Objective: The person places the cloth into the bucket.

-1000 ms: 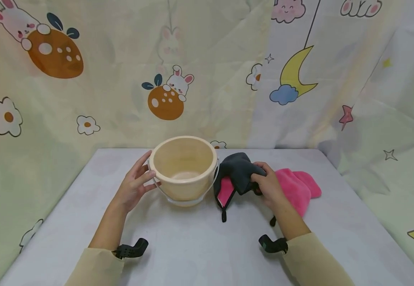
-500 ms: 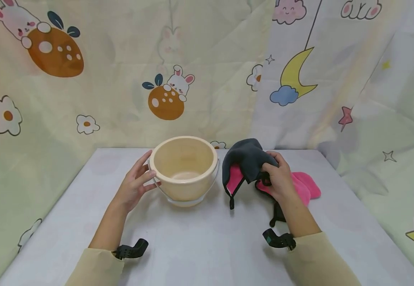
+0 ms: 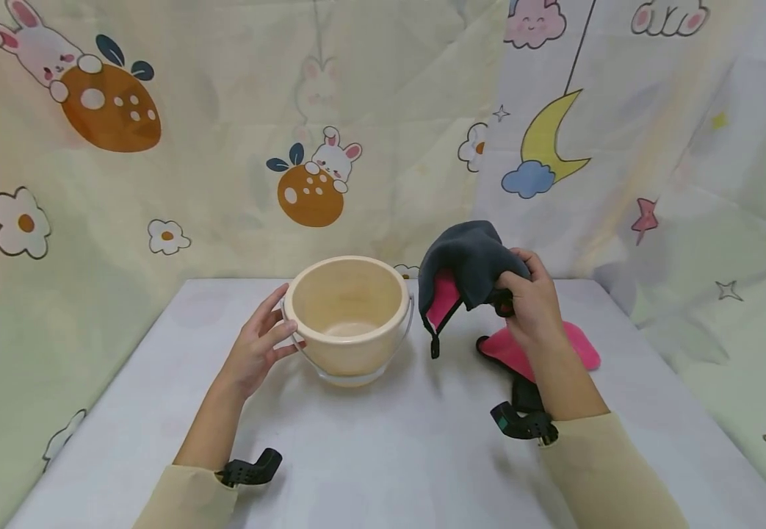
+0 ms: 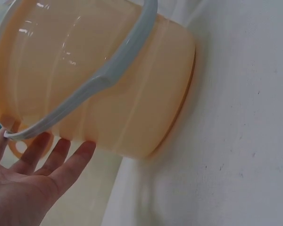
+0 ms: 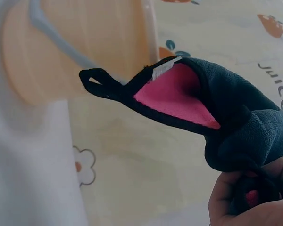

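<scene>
My left hand [image 3: 260,345] rests on the left side of a cream plastic bucket [image 3: 343,360], fingers spread and fairly straight against it. In the left wrist view the fingertips touch the wall near the rim, beside the pale handle [image 4: 108,75], which hangs down. Right of the bucket, my right hand [image 3: 535,297] pinches a dark grey cloth [image 3: 471,257] above the table. Its pink underside, black edging and hanging loop [image 5: 101,84] show in the right wrist view. Beneath my right forearm lies a pink cloth [image 3: 581,345] with black trim, partly hidden by the arm.
A white-covered table [image 3: 383,455] carries the bucket and the pink cloth. Behind it hangs a printed curtain [image 3: 224,147] with rabbits, flowers and a moon. A black camera band [image 3: 250,468] sits on my left wrist, another camera band [image 3: 524,422] on the right.
My right hand has lifted the dark grey cloth up and slightly right, off the table, uncovering more of the pink cloth's black trim. The left hand stays at the bucket.
</scene>
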A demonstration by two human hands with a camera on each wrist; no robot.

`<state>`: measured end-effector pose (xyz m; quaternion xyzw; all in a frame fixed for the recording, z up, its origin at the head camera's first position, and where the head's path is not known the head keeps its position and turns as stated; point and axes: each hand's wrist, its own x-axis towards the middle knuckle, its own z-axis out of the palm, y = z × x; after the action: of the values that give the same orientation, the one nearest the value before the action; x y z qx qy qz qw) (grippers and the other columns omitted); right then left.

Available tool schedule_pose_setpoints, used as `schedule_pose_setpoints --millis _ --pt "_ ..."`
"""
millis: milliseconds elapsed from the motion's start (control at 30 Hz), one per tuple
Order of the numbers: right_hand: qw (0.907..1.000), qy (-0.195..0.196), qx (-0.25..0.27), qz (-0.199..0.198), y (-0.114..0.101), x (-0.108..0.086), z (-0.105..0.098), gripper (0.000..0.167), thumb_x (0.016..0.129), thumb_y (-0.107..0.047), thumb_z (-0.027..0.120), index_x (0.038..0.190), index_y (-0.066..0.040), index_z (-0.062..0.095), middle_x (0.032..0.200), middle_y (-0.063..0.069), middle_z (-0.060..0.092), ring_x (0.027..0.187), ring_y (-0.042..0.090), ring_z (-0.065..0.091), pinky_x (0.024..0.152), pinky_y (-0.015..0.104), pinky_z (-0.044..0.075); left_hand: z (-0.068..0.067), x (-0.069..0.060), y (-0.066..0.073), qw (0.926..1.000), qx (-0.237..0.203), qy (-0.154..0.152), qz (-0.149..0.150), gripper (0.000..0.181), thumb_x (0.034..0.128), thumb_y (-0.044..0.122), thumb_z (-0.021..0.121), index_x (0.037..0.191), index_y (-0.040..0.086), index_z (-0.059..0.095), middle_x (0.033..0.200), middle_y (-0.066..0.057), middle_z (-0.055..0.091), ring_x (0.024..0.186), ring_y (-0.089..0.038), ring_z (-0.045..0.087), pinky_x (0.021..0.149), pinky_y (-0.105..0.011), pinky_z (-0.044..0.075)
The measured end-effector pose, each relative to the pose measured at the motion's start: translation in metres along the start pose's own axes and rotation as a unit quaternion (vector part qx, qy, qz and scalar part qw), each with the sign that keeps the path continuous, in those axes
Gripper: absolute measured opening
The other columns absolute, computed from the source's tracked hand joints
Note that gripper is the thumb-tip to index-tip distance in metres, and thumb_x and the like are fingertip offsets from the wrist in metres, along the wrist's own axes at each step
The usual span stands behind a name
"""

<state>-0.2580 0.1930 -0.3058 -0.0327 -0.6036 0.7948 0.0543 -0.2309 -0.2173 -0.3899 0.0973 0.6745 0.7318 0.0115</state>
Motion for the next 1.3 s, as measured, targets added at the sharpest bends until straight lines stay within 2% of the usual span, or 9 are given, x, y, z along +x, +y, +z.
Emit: schedule_pose_setpoints --millis 133,267,500,667,833,1000,1133,1300 --pt "0.9996 -0.014 0.019 -0.017 -0.01 0.0 0.014 0.037 0.095 0.004 0.05 0.118 -0.025 0.057 0.119 0.0 0.045 0.102 0.025 0.045 0.063 0.027 0.042 0.003 -0.001 0.0 1.0 0.001 0.003 0.001 0.071 0.1023 0.013 0.058 0.165 0.028 0.027 0.154 -0.015 0.038 0.131 -0.026 0.052 0.093 -0.037 0.06" --pt "0.9987 -0.027 0.024 -0.037 -0.017 0.0 0.028 0.037 0.094 0.004 0.049 0.116 -0.024 0.057 0.117 0.001 0.046 0.098 0.025 0.045 0.062 0.026 0.04 0.005 -0.001 0.0 1.0 0.001 0.004 0.0 0.071 0.1021 0.014 0.058 0.164 0.028 0.027 0.154 -0.015 0.038 0.131 -0.026 0.052 0.093 -0.037 0.06" --pt "0.9982 -0.039 0.016 -0.044 -0.017 -0.001 0.051 0.037 0.091 0.005 0.051 0.113 -0.024 0.058 0.114 0.002 0.045 0.097 0.026 0.046 0.063 0.029 0.037 0.011 0.001 -0.003 0.9999 -0.005 -0.006 -0.007 0.071 0.1018 0.013 0.059 0.164 0.028 0.028 0.151 -0.014 0.039 0.129 -0.026 0.053 0.093 -0.037 0.06" --pt "0.9971 -0.049 -0.011 -0.057 -0.013 0.001 0.074 0.038 0.087 0.004 0.054 0.113 -0.024 0.059 0.109 0.003 0.048 0.089 0.026 0.048 0.062 0.031 0.034 0.014 0.003 -0.005 1.0 -0.004 -0.007 0.002 0.071 0.1024 0.013 0.059 0.164 0.028 0.028 0.153 -0.017 0.038 0.129 -0.027 0.054 0.093 -0.037 0.06" --pt "0.9947 -0.07 -0.036 -0.066 -0.007 0.003 0.091 0.038 0.085 0.003 0.056 0.113 -0.022 0.061 0.11 0.005 0.05 0.091 0.027 0.051 0.065 0.031 0.04 0.019 0.004 -0.005 1.0 0.004 0.0 0.003 0.071 0.1027 0.016 0.061 0.164 0.03 0.027 0.155 -0.017 0.037 0.126 -0.021 0.056 0.093 -0.035 0.06" --pt "0.9929 -0.083 -0.053 -0.066 0.002 0.004 0.097 0.036 0.085 0.003 0.057 0.113 -0.019 0.062 0.112 0.006 0.052 0.097 0.029 0.053 0.071 0.036 0.048 0.025 0.007 -0.007 1.0 0.005 -0.001 -0.002 0.071 0.1028 0.017 0.061 0.164 0.032 0.027 0.156 -0.014 0.038 0.126 -0.018 0.056 0.094 -0.035 0.06" --pt "0.9908 -0.084 -0.076 -0.074 0.009 0.006 0.101 0.035 0.083 0.003 0.058 0.113 -0.015 0.063 0.112 0.006 0.054 0.099 0.028 0.052 0.073 0.036 0.048 0.028 0.008 -0.008 1.0 0.007 -0.002 -0.003 0.071 0.1033 0.017 0.061 0.164 0.032 0.027 0.158 -0.015 0.037 0.127 -0.02 0.055 0.096 -0.036 0.06" --pt "0.9828 -0.107 -0.121 -0.089 0.018 0.007 0.108 0.037 0.081 0.003 0.057 0.115 -0.011 0.063 0.115 0.007 0.056 0.102 0.027 0.052 0.077 0.035 0.049 0.028 0.005 -0.008 0.9997 0.023 0.007 -0.009 0.071 0.104 0.021 0.061 0.164 0.034 0.027 0.159 -0.014 0.036 0.126 -0.016 0.056 0.096 -0.033 0.059"
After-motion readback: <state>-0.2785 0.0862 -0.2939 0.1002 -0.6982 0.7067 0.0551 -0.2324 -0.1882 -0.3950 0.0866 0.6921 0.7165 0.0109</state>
